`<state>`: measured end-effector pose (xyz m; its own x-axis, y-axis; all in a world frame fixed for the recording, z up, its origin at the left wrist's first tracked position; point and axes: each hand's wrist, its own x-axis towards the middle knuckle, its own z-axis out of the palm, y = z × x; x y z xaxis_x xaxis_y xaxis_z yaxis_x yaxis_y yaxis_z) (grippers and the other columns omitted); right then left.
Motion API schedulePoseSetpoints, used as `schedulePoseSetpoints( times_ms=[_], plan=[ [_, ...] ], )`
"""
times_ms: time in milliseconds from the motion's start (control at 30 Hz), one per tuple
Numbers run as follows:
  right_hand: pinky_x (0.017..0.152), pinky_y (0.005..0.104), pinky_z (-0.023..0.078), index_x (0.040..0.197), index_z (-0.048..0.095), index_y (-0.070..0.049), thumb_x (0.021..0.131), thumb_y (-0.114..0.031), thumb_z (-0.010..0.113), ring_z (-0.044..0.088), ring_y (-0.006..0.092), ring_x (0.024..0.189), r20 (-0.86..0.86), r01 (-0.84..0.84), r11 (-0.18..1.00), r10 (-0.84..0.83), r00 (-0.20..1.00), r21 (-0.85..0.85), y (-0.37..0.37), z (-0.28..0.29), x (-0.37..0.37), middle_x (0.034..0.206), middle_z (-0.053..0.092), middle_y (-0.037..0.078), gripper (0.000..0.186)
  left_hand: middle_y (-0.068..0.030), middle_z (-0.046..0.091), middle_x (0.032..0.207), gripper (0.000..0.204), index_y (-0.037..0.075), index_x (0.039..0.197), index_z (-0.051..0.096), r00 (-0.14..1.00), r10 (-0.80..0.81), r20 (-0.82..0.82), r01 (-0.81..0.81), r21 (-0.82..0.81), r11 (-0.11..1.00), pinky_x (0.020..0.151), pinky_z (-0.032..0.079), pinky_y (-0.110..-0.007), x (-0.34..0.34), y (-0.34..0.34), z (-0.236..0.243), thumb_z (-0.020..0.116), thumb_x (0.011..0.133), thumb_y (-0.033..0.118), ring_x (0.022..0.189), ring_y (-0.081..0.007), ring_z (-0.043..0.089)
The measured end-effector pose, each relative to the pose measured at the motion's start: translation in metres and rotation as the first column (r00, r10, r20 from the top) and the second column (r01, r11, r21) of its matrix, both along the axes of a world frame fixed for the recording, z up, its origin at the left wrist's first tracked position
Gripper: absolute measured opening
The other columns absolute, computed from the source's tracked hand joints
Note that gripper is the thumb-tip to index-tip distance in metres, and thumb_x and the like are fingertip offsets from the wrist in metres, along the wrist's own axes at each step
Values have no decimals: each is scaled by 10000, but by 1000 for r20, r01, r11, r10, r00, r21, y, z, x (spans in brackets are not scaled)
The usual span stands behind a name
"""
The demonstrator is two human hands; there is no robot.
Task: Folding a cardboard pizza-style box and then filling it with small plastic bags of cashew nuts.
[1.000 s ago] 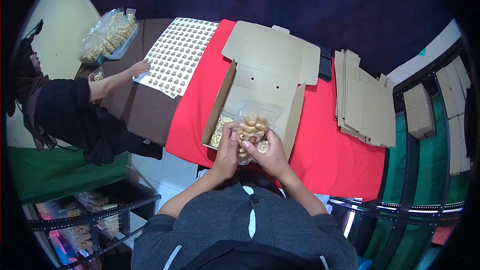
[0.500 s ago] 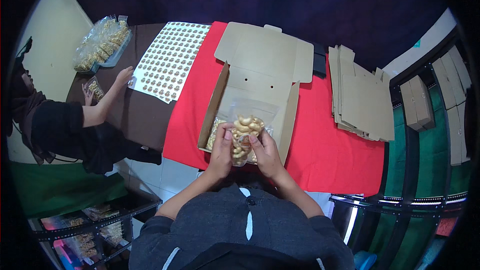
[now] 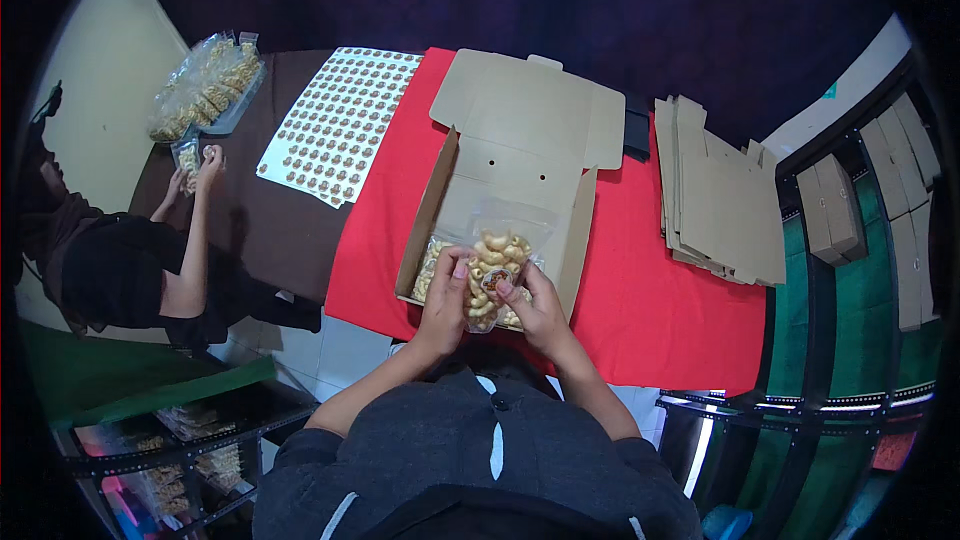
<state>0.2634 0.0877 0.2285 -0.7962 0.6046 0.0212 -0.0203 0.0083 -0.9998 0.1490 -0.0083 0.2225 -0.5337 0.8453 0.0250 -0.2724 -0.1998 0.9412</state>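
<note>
Between my two hands I hold a clear zip bag of curled, pale-yellow snacks above the near end of an open cardboard box. My left hand grips the bag's left edge, its thumb in front. My right hand closes on the right side, with the thumb at a round sticker on the bag's front. Other snack bags lie inside the box, partly hidden by my hands and the held bag.
A red cloth lies under the box. Flattened cartons are stacked right; a sticker sheet lies left. Beyond it stands a tray of bagged snacks. A co-worker at the left handles a small snack bag.
The co-worker's hands have moved from the sticker sheet's edge to a bag near the tray. My hands keep hold of the bag, and its sticker shows more fully.
</note>
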Motion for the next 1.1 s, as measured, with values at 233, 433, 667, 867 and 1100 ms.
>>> schedulePoseSetpoints(
  times_ms=[233,433,667,867,1100],
  plan=[
    [885,314,408,1131,519,46,957,-329,444,561,210,982,-80,75,997,-74,994,10,-1,-7,-2,1053,597,146,421,-81,461,1022,276,46,1121,405,998,37,-45,-38,-22,999,835,403,-259,5,-1,-8,311,999,276,943,-124,471],
    [909,318,417,1194,471,34,933,-389,503,550,190,1034,-51,80,997,-80,995,-9,-8,-10,-4,1102,585,133,499,-126,462,1077,271,16,1105,438,889,101,-446,-106,13,994,919,358,-308,5,-2,-10,341,988,241,1029,-214,469],
    [925,329,416,1220,443,23,809,-253,667,560,216,1040,22,3,989,-7,1000,145,-7,-2,-1,1104,581,149,543,-116,501,1005,262,14,1105,438,918,132,-375,-151,-24,988,845,405,-312,10,-6,-11,366,983,234,942,-202,506],
    [930,328,409,1224,444,23,837,-311,629,555,213,1049,-27,58,994,-56,998,88,-9,3,-4,1101,582,147,544,-116,493,1012,249,18,1108,445,916,115,-384,-135,-28,990,866,392,-308,8,-5,-10,381,976,219,964,-199,495],
    [871,338,446,1165,492,30,832,-337,646,593,226,975,-5,69,957,-71,997,282,-1,-7,-4,1038,606,150,519,-52,506,909,270,21,1096,451,957,132,-260,-143,-23,989,740,415,-242,5,-1,-1,372,988,256,817,-98,484]
  ],
)
